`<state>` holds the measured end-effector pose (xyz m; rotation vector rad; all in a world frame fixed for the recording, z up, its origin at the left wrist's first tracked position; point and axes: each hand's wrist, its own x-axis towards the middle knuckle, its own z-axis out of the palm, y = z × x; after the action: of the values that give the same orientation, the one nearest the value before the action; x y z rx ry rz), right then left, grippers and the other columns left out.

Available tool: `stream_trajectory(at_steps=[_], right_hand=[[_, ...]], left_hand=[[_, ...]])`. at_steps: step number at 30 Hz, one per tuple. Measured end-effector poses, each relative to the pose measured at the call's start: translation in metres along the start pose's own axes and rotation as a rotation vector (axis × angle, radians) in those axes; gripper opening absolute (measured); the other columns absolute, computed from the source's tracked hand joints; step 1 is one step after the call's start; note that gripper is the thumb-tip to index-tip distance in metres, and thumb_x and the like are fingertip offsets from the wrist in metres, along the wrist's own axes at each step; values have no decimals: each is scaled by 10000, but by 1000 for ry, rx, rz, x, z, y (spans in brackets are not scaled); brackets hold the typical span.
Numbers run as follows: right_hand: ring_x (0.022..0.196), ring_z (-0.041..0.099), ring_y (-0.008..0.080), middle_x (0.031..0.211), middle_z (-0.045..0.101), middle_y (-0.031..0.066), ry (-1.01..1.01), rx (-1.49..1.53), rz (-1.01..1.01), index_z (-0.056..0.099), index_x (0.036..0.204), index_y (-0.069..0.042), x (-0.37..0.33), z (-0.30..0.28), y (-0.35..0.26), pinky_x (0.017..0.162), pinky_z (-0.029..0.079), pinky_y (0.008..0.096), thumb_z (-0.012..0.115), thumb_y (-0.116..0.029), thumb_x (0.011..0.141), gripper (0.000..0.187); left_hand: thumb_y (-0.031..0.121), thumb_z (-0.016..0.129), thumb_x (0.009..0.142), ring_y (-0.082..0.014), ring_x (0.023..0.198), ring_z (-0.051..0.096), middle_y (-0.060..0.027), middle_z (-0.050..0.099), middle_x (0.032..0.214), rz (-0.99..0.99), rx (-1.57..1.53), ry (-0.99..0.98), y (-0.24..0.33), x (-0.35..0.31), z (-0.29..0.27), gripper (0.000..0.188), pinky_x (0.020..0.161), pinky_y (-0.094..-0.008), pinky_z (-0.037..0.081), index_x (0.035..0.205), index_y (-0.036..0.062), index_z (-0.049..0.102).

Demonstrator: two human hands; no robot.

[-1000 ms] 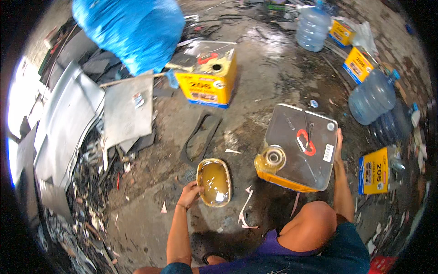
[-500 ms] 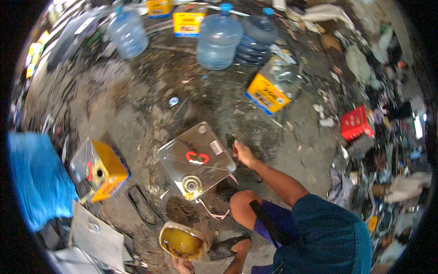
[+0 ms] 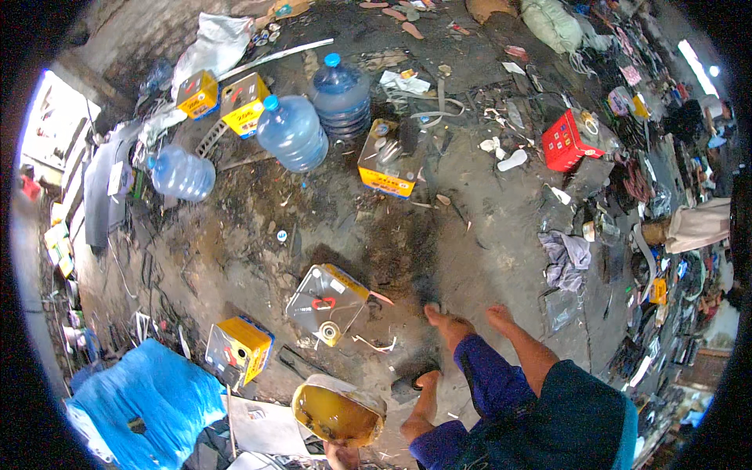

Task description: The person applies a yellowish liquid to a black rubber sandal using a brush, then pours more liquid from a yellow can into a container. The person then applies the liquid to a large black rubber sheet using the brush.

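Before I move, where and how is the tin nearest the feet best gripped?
Probably by the red handle, from straight above, with the right hand, which seems to hold nothing; the left hand has the tub. The tin stands lid up, with the handle near mid-lid, clear of the yellow-stained spout by one corner.

The floor point(image 3: 501, 243) in front of me is grey and darkly stained across its middle. Just short of that middle, on my side, I have the spouted tin point(image 3: 309, 309) standing, a pale strip point(image 3: 376, 343) lying beside it and a yellow tin point(image 3: 243, 348) to its left. A blue sack point(image 3: 149, 407) fills the floor's near left corner. Toward the far left edge stand blue water jugs point(image 3: 294, 133); along the right edge, a red container point(image 3: 564, 141), a crumpled grey cloth point(image 3: 565, 258) and heaped scrap point(image 3: 638, 188).
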<state>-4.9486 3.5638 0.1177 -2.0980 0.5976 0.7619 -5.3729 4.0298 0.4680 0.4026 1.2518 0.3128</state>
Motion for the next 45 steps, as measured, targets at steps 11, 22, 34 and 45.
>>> stream_trajectory(at_steps=[11, 22, 34, 45], right_hand=[[664, 627, 279, 741, 665, 125, -124, -272, -414, 657, 797, -60, -12, -94, -250, 620, 488, 424, 611, -232, 796, 178], [757, 625, 392, 775, 633, 170, 324, -70, -532, 579, 815, -58, 50, -221, -405, 623, 471, 474, 570, -143, 815, 85], [783, 666, 416, 775, 667, 220, 321, 41, -62, 669, 748, -75, 206, -361, -449, 670, 517, 500, 584, -138, 754, 106], [724, 639, 443, 713, 619, 238, 361, 22, 10, 638, 772, -32, 273, -501, -396, 640, 485, 512, 575, -232, 811, 213]], left_hand=[[211, 628, 798, -257, 1183, 498, -153, 535, 1310, 192, 305, -229, 72, 53, 336, 541, 1005, -443, 447, 1296, 58, 484], [288, 620, 763, -323, 1274, 460, -149, 491, 1388, 166, 288, -436, 67, 110, 631, 729, 1076, -489, 388, 1413, 38, 402], [297, 635, 732, -332, 1245, 489, -131, 507, 1374, 236, 341, -354, -4, 121, 814, 753, 1064, -489, 398, 1410, 51, 418], [260, 650, 710, -326, 1204, 511, -129, 527, 1343, 247, 403, -352, -118, 102, 963, 746, 1043, -487, 409, 1394, 49, 441]])
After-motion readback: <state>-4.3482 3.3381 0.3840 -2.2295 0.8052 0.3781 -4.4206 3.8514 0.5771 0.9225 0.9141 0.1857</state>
